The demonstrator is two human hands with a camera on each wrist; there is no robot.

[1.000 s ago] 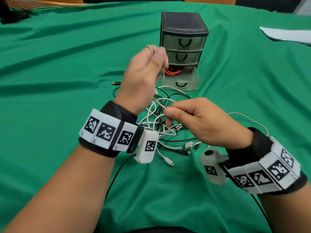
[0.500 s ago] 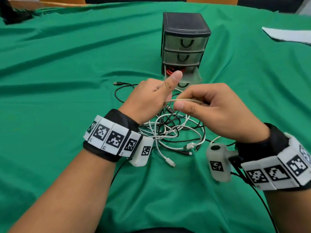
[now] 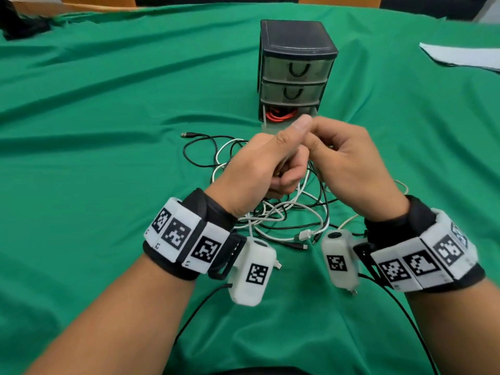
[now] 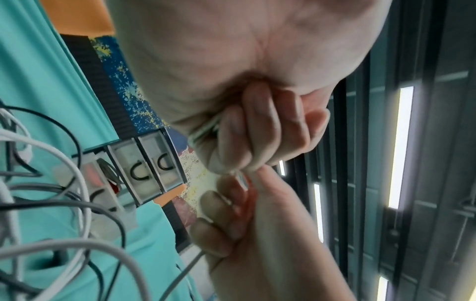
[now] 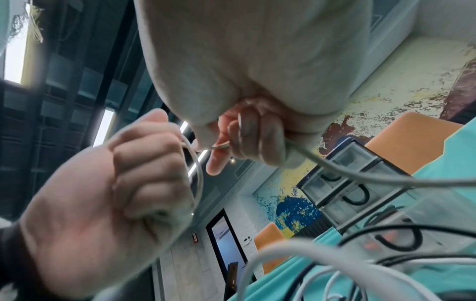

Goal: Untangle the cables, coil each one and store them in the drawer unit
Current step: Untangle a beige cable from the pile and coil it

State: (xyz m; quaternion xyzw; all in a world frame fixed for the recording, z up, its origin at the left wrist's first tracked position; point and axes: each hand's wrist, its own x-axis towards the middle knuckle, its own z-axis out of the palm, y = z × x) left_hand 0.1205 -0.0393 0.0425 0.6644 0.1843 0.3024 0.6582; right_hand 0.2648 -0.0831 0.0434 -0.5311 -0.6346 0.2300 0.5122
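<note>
A tangle of black and white cables (image 3: 281,212) lies on the green cloth in front of a dark three-drawer unit (image 3: 296,69). Its bottom drawer (image 3: 266,123) is pulled out, with a red cable (image 3: 280,115) coiled inside. My left hand (image 3: 273,161) is a fist gripping loops of a pale cable (image 5: 195,173), thumb up. My right hand (image 3: 343,155) touches it and pinches the same cable (image 5: 335,167), which runs down to the pile. In the left wrist view the loops (image 4: 206,128) poke out of my fist.
A black USB plug (image 3: 186,135) lies left of the pile. White paper (image 3: 460,55) sits at the far right. A dark object (image 3: 24,25) rests at the far left corner. Wrist camera leads hang from both wrists over the near cloth.
My left hand came down from in front of the drawers toward the pile. My right hand rose to meet it, and the stretch of cable between them has closed up.
</note>
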